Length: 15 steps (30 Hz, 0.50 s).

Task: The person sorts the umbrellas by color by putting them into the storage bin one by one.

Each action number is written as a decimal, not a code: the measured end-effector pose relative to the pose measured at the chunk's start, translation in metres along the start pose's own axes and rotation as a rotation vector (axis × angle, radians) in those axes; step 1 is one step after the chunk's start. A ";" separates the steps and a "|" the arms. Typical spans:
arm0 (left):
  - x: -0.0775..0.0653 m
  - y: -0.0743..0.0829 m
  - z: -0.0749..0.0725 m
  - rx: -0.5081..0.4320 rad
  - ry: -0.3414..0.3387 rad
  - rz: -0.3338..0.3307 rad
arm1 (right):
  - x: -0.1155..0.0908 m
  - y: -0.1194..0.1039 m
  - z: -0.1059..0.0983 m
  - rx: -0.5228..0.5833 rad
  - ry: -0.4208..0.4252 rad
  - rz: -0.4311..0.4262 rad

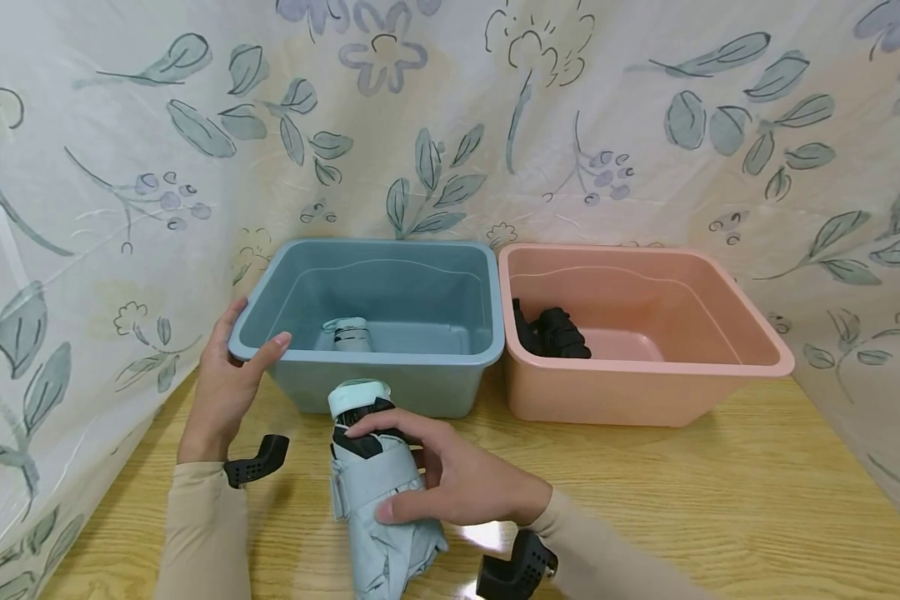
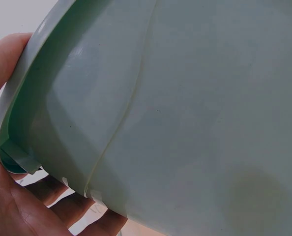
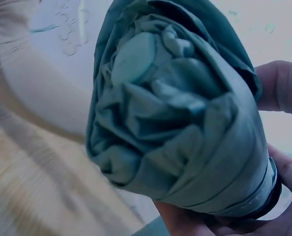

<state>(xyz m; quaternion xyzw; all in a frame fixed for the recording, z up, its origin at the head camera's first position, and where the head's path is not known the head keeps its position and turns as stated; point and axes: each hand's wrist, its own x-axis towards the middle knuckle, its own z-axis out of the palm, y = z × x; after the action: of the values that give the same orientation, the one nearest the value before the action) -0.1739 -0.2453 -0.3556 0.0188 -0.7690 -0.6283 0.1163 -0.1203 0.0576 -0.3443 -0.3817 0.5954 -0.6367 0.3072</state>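
My right hand (image 1: pixel 468 479) holds a folded pale blue-green umbrella (image 1: pixel 378 533) in front of the blue bin, its light mint handle end toward the bin. Crumpled fabric folds of this umbrella (image 3: pixel 170 128) fill much of the right wrist view. At the blue bin's (image 1: pixel 390 383) near left corner, my left hand (image 1: pixel 228 387) grips the rim, thumb on top and fingers beneath. The left wrist view shows that bin's wall (image 2: pixel 185 98) with fingers curled round its edge. Inside the bin lies a small pale blue item with dark marks (image 1: pixel 351 335), partly hidden by the front rim.
A pink bin (image 1: pixel 645 396) stands right beside the blue one, its rim touching or nearly so. Black bundled items (image 1: pixel 562 335) lie in its left end. Both bins rest on a wooden table (image 1: pixel 645 492), with a floral curtain (image 1: pixel 435 108) behind and at the sides.
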 end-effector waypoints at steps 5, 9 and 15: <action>0.001 -0.001 0.000 -0.008 0.002 -0.005 | 0.004 -0.023 -0.006 -0.040 0.019 -0.100; 0.001 -0.001 0.000 -0.007 0.006 -0.002 | 0.010 -0.043 -0.017 -0.106 0.087 -0.086; 0.002 -0.002 0.000 -0.008 0.001 0.004 | 0.028 -0.068 -0.037 -0.161 0.187 -0.024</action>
<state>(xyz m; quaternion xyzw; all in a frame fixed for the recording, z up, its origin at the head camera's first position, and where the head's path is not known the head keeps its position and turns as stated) -0.1763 -0.2463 -0.3569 0.0172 -0.7665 -0.6311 0.1179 -0.1624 0.0599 -0.2738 -0.3513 0.6659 -0.6233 0.2114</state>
